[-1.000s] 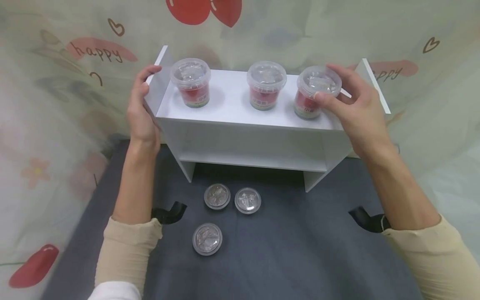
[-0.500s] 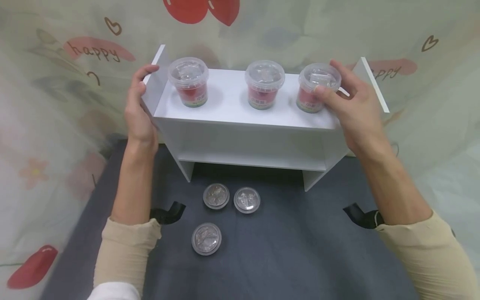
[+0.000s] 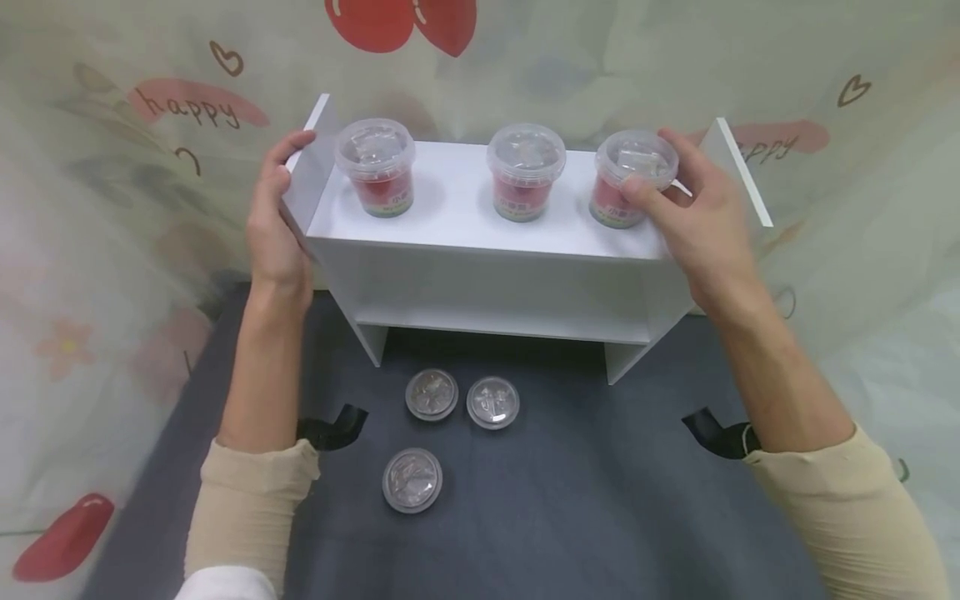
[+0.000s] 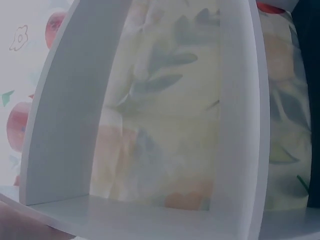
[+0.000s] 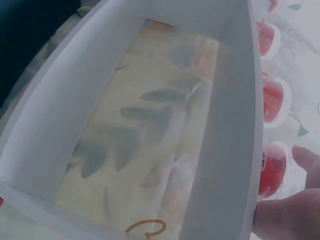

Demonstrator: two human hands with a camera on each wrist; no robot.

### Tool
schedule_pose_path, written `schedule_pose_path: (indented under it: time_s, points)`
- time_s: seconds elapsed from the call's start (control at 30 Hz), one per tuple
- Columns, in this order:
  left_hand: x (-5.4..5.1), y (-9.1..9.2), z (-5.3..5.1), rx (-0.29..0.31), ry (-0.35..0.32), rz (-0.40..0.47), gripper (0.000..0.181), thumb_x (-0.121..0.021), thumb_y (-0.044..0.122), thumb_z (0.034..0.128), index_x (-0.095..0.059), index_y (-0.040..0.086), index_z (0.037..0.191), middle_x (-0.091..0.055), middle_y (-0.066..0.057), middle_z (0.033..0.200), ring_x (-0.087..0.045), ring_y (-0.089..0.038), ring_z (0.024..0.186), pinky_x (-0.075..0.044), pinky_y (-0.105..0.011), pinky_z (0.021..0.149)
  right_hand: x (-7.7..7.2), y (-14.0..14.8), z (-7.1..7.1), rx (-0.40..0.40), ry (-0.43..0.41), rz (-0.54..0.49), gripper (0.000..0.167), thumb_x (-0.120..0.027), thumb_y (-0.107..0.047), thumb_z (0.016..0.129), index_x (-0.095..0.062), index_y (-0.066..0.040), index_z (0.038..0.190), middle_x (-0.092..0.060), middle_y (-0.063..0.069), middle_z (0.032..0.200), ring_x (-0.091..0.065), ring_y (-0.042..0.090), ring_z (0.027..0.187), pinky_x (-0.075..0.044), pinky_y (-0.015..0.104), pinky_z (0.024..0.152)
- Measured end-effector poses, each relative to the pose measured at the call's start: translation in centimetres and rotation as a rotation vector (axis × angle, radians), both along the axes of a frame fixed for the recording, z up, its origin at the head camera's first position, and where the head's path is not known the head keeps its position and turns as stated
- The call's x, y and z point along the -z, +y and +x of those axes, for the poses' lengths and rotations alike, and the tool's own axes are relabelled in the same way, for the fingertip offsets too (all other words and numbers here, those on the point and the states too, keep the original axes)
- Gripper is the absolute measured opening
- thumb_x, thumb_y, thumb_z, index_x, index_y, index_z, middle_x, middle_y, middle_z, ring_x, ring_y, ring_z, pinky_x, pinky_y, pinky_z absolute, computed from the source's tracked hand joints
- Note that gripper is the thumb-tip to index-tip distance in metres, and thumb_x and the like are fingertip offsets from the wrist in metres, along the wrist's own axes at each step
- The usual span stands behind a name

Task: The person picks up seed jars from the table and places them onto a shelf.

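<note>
Three clear-lidded plastic tubs with red-and-green labels stand upright in a row on the white shelf unit [image 3: 457, 229]. My right hand [image 3: 705, 212] holds the rightmost tub [image 3: 617, 200], thumb at its front and fingers round its right side. This tub rests on the top board. The middle tub [image 3: 522, 196] and left tub [image 3: 386, 192] stand apart from it, untouched. My left hand [image 3: 276, 221] grips the unit's raised left side panel [image 3: 311, 175], fingertips over its edge. In the right wrist view, my right thumb [image 5: 306, 159] lies by the nearest red tub [image 5: 272, 170].
On the dark cloth [image 3: 570, 492] before the unit lie several tubs seen from above: a back-left tub [image 3: 432, 395], a back-right tub [image 3: 492, 402] and a front tub [image 3: 412, 481]. A raised right side panel [image 3: 738, 167] stands beside my right hand. Printed curtain [image 3: 562, 75] hangs behind.
The rightmost tub has shifted slightly back from the shelf's front edge with my right hand on it. My left hand keeps its grip on the left panel.
</note>
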State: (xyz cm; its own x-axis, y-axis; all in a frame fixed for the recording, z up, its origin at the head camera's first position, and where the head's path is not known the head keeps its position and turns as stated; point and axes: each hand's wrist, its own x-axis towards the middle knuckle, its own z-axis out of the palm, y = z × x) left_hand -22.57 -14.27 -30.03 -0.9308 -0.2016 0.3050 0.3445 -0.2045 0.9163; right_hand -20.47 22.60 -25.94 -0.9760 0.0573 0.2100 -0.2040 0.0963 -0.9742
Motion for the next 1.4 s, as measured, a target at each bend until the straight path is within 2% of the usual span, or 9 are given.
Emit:
schedule_pose_path:
  time_s: [0.27,0.47,0.57,0.7,0.9,1.1,1.23,1.33,1.4]
  points:
    - [-0.4,-0.9,0.5,-0.059,-0.038,-0.126,0.045,-0.03,0.024,0.104,-0.058,0.022,0.139,-0.046,0.003,0.146,-0.04,-0.016,0.132,-0.03,-0.028,0.105,0.1,-0.2,0.0,-0.001,0.01,0.022,0.079,-0.074,-0.011,0.087,-0.034,-0.013,0.155,-0.04,0.011,0.151,-0.057,0.023,0.119,-0.041,0.019,0.097]
    - [-0.7,-1.8,1.2,-0.09,-0.067,-0.161,0.039,-0.04,0.028,0.1048,-0.059,0.02,0.138,-0.051,-0.003,0.142,-0.046,-0.02,0.126,-0.034,-0.037,0.104,-0.9,0.5,0.7,0.075,0.064,0.169,0.074,-0.072,-0.014,0.089,-0.036,-0.018,0.154,-0.042,0.009,0.151,-0.046,0.028,0.137,-0.036,0.033,0.11]
    - [-0.8,-2.3,1.7,-0.121,-0.073,-0.158,0.036,-0.043,0.027,0.1047,-0.061,0.017,0.134,-0.053,-0.005,0.139,-0.051,-0.021,0.122,-0.037,-0.038,0.103,-1.6,0.9,1.0,0.071,0.095,0.118,0.072,-0.071,-0.01,0.089,-0.038,-0.018,0.152,-0.041,0.01,0.151,-0.045,0.026,0.138,-0.039,0.031,0.107]
    - [-0.7,-2.7,2.5,-0.148,-0.046,-0.148,0.034,-0.044,0.022,0.1045,-0.062,0.015,0.132,-0.056,-0.008,0.138,-0.055,-0.023,0.117,-0.041,-0.038,0.102,-2.2,1.6,1.5,0.048,0.114,0.034,0.068,-0.071,-0.005,0.089,-0.043,-0.016,0.149,-0.042,0.009,0.149,-0.045,0.025,0.137,-0.043,0.027,0.102]
    - [-0.3,-2.9,3.4,-0.17,0.039,-0.169,0.03,-0.047,0.01,0.1022,-0.064,0.01,0.127,-0.06,-0.012,0.13,-0.056,-0.025,0.117,-0.043,-0.037,0.1,-2.7,2.5,2.4,0.076,0.166,0.081,0.058,-0.069,-0.002,0.089,-0.051,-0.014,0.143,-0.047,0.01,0.144,-0.05,0.026,0.132,-0.043,0.028,0.103]
    - [0.2,-3.5,4.5,-0.225,0.079,-0.307,0.029,-0.047,0.009,0.101,-0.065,0.009,0.124,-0.063,-0.009,0.122,-0.061,-0.022,0.108,-0.045,-0.03,0.09,-2.9,3.1,2.7,0.066,0.274,-0.018,0.041,-0.068,0.004,0.087,-0.065,-0.005,0.127,-0.058,0.012,0.131,-0.06,0.023,0.118,-0.044,0.026,0.1]
    - [0.7,-4.1,5.1,-0.249,0.114,-0.39,0.026,-0.048,0.01,0.1014,-0.068,0.005,0.119,-0.066,-0.008,0.116,-0.065,-0.02,0.103,-0.045,-0.029,0.087,-2.9,3.7,2.8,0.099,0.342,-0.037,0.033,-0.066,0.005,0.087,-0.069,-0.001,0.119,-0.064,0.014,0.123,-0.063,0.023,0.111,-0.044,0.028,0.099]
    - [1.3,-4.4,5.7,-0.263,0.123,-0.447,0.027,-0.048,0.009,0.1013,-0.068,0.003,0.119,-0.067,-0.006,0.115,-0.066,-0.017,0.102,-0.045,-0.028,0.087,-2.7,4.1,2.7,0.152,0.387,-0.004,0.03,-0.064,0.006,0.087,-0.07,0.001,0.116,-0.067,0.015,0.117,-0.064,0.023,0.107,-0.045,0.028,0.096]
    - [1.8,-4.6,6.2,-0.272,0.115,-0.488,0.028,-0.048,0.009,0.1013,-0.068,0.004,0.12,-0.068,-0.003,0.116,-0.065,-0.014,0.101,-0.044,-0.026,0.087,-2.5,4.4,2.6,0.199,0.401,0.066,0.028,-0.062,0.004,0.088,-0.071,0.0,0.115,-0.068,0.013,0.115,-0.064,0.023,0.106,-0.046,0.028,0.095]
